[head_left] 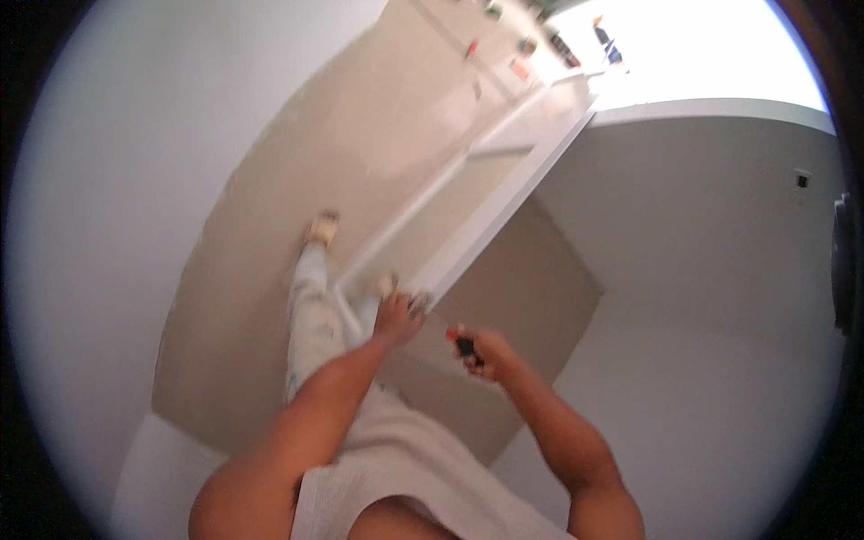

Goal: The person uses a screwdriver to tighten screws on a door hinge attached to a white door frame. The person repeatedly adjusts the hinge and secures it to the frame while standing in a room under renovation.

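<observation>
A long white frame (504, 220) with a crossbar runs from near my body toward the bright far right, slanting across the floor. At its near end, my left hand (399, 319) is curled over the edge of the white rail. Just to the right, my right hand (488, 353) is closed around a black-and-red hand tool (465, 347). The tool's red end points toward the frame, a short gap away from it. Its exact kind is too blurred to make out. My feet stand on either side of the frame's left rail.
A beige floor (360, 117) stretches ahead, with a red item (472, 48) and several small blurred things at its far end. Pale walls (126, 198) rise on both sides. A small dark wall box (802, 181) sits at right, near a dark object (842, 261).
</observation>
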A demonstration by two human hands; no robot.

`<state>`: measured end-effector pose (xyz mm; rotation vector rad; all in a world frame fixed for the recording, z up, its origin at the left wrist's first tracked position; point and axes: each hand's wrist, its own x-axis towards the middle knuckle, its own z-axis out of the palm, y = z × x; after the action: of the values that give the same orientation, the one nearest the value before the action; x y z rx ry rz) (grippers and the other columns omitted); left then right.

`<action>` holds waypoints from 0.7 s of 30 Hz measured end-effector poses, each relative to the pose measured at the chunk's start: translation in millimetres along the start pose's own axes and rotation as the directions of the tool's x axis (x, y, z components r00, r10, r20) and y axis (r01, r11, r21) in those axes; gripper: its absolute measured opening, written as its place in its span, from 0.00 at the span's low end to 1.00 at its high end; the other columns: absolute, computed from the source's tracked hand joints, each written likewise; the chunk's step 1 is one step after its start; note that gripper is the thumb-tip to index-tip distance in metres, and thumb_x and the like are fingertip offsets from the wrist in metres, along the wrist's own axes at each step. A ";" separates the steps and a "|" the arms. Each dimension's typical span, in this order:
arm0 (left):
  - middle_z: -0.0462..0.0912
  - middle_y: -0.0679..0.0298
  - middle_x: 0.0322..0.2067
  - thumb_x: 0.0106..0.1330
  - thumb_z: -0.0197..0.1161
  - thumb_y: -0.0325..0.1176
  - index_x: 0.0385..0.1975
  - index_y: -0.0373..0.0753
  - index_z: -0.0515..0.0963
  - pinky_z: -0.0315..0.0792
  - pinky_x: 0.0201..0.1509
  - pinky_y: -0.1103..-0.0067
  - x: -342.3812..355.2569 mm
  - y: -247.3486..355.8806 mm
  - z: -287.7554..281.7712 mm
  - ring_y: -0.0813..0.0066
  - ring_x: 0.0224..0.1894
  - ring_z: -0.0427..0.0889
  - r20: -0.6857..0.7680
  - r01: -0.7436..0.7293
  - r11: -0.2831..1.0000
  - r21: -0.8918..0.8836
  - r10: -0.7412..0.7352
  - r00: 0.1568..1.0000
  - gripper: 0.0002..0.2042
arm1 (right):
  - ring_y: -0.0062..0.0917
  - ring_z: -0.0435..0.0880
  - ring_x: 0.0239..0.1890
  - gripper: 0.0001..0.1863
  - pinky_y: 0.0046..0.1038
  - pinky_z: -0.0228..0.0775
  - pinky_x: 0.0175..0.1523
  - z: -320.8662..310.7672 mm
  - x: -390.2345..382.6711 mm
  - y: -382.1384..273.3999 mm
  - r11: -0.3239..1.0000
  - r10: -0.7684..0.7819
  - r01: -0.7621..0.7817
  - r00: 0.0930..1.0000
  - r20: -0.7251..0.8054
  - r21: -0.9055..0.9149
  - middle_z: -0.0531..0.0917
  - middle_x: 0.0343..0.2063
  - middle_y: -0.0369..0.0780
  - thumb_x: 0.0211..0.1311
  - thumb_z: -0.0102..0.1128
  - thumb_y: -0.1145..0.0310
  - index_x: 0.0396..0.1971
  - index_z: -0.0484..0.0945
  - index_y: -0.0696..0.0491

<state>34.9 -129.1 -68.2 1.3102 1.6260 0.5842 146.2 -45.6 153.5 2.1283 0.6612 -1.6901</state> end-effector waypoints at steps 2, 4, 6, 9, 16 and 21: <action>0.69 0.47 0.49 0.55 0.63 0.46 0.50 0.34 0.67 0.64 0.59 0.64 3.5 3.1 -4.0 0.51 0.53 0.69 0.099 0.015 1.000 -0.005 -0.014 0.995 0.28 | 0.27 0.80 0.24 0.12 0.30 0.73 0.26 19.4 -5.9 18.8 0.944 -0.175 0.116 0.970 -0.169 -0.310 0.76 0.20 0.39 0.66 0.50 0.62 0.41 0.74 0.54; 0.69 0.48 0.49 0.55 0.64 0.46 0.53 0.34 0.65 0.63 0.60 0.64 0.5 0.7 -1.8 0.52 0.54 0.69 0.117 0.009 1.000 0.017 -0.011 0.993 0.30 | 0.28 0.83 0.29 0.12 0.30 0.74 0.28 40.6 -10.5 31.1 0.313 -0.648 0.134 0.753 -0.108 -0.940 0.77 0.22 0.41 0.67 0.47 0.62 0.42 0.74 0.54; 0.68 0.49 0.50 0.54 0.64 0.46 0.55 0.34 0.64 0.62 0.61 0.65 1.9 -4.1 8.3 0.54 0.55 0.68 0.042 -0.042 0.999 0.017 0.041 0.998 0.32 | 0.31 0.83 0.34 0.12 0.33 0.75 0.30 40.6 -18.9 26.5 0.114 -0.682 0.090 0.732 -0.012 -0.989 0.79 0.24 0.43 0.66 0.46 0.63 0.42 0.73 0.54; 0.68 0.50 0.50 0.54 0.64 0.47 0.56 0.34 0.64 0.61 0.62 0.65 1.6 4.9 3.0 0.54 0.55 0.67 0.072 -0.015 1.000 0.007 0.014 0.997 0.33 | 0.29 0.83 0.34 0.13 0.34 0.74 0.29 29.2 -15.4 10.6 0.307 -0.582 0.108 0.807 -0.096 -0.946 0.79 0.25 0.43 0.66 0.47 0.62 0.42 0.72 0.55; 0.69 0.48 0.50 0.52 0.66 0.45 0.54 0.32 0.66 0.63 0.61 0.65 -1.4 11.5 -0.5 0.51 0.55 0.69 0.036 0.026 0.999 -0.043 -0.025 0.999 0.32 | 0.29 0.79 0.32 0.14 0.33 0.73 0.38 3.9 -21.1 13.3 0.947 -0.191 0.123 0.958 -0.212 -0.298 0.77 0.26 0.43 0.61 0.53 0.63 0.42 0.71 0.57; 0.68 0.50 0.51 0.53 0.64 0.45 0.55 0.33 0.65 0.61 0.62 0.65 -0.4 12.0 0.2 0.53 0.56 0.68 0.065 0.024 1.000 -0.012 -0.023 0.998 0.32 | 0.32 0.83 0.33 0.16 0.35 0.74 0.33 19.7 -21.7 32.1 0.024 -0.735 0.092 0.677 0.045 -0.996 0.79 0.30 0.47 0.55 0.60 0.65 0.41 0.69 0.57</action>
<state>40.9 -125.7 -58.3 1.2862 1.5799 0.5314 144.0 -86.0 169.4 1.2334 2.0932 -0.2926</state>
